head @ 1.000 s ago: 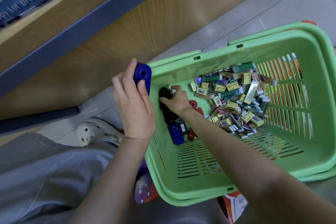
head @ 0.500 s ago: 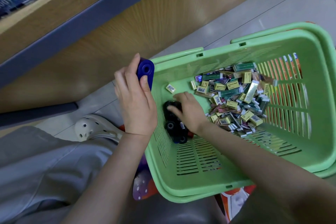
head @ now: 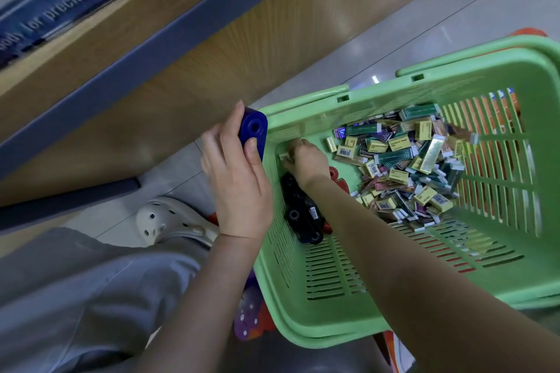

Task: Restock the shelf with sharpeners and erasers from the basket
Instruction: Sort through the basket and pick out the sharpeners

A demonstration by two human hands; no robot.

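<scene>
1. Green basket point(head: 394, 297) on the tiled floor point(head: 424, 18), tilted, slotted walls and bottom; a second rim just visible beneath it.
2. Heap of small boxed erasers point(head: 403, 160) in yellow, green and purple wrappers, piled toward the far right part of the basket bottom.
3. Black sharpeners point(head: 298, 206) clustered against the near left wall of the basket; red sharpeners point(head: 335, 174) partly hidden beside them under the forearm.
4. One loose eraser point(head: 284, 157) lying apart from the heap, at the left wall, touching the fingertips of the right hand.
5. Right hand point(head: 306, 160) reaching down into the basket, fingers curled at the loose eraser; blurred, so cannot tell whether pinched closed on it.
6. Left hand point(head: 233, 172) just outside the left rim of the basket, fingers and thumb wrapped around a blue sharpener point(head: 253, 130) held upright, round hole facing the camera.
7. Wooden shelf point(head: 181, 48) with a grey edge strip running diagonally above the hands; printed label reading "for precise erasing" at upper left.
8. White clog point(head: 169, 221) and grey trouser leg point(head: 75, 297) at lower left.
</scene>
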